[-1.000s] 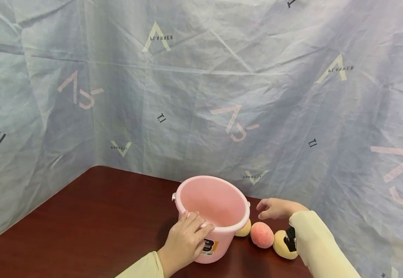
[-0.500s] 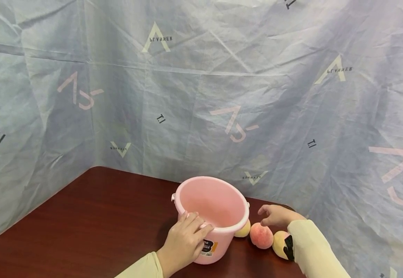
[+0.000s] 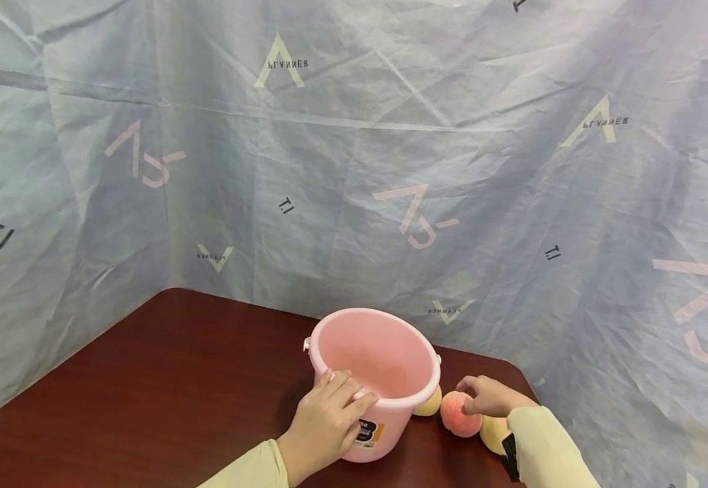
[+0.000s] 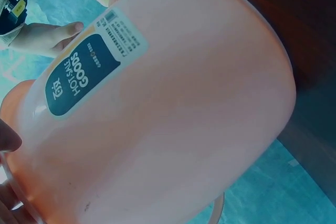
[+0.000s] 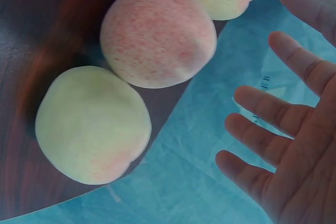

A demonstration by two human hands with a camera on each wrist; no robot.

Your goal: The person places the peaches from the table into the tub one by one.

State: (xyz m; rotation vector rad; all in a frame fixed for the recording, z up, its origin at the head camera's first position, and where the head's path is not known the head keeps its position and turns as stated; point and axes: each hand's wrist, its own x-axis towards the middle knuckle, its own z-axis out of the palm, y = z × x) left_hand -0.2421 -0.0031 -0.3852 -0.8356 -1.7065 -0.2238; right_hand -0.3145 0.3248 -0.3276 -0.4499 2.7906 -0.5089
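Observation:
A pink bucket [image 3: 393,427] stands upright on the table, its label facing me. My left hand [image 3: 325,415] grips its near rim, fingers over the edge. To the bucket's right lie three peaches in a row: a pale yellow one [image 3: 430,402] partly behind the bucket, a pink-red one [image 3: 459,416] in the middle, and another yellow one [image 3: 493,434] partly hidden by my right sleeve. My right hand [image 3: 492,396] is at the pink-red peach, overlapping its upper right. In the right wrist view its spread fingers [image 5: 262,109] stand apart from the peaches.
The dark red-brown table [image 3: 165,386] extends to the left of the bucket. A grey-blue printed cloth [image 3: 342,169] hangs behind the table and along its sides. A black strap [image 3: 510,455] sits on the right wrist.
My right hand has come down from behind the peaches toward the pink-red one. The left hand and the bucket stay in place; the head view shifts slightly.

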